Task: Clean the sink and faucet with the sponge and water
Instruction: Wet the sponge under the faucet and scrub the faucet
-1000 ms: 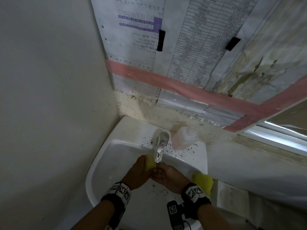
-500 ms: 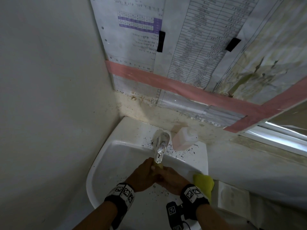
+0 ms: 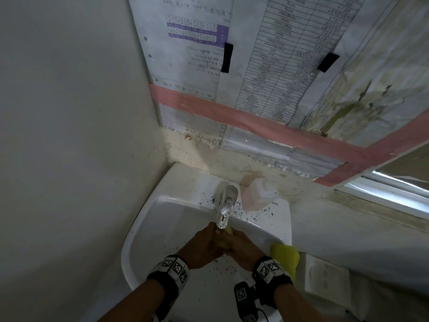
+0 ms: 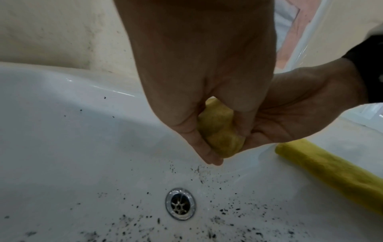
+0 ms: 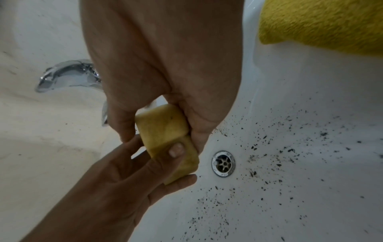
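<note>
Both hands meet in the lower middle of the head view, directly under the spout of the shiny chrome faucet. The left hand and the right hand are together clamped on the small yellow rectangular sponge, which is bent between them. In the right wrist view the fingers of the right hand curl around the upper half of the sponge, and the left thumb presses on the lower half. The sponge is held above the white ceramic sink, not touching it. Many small black specks lie around the round metal drain in the basin. A yellow fuzzy cloth rests on the right rim of the sink. A translucent pinkish plastic bottle stands just to the right of the faucet.
</note>
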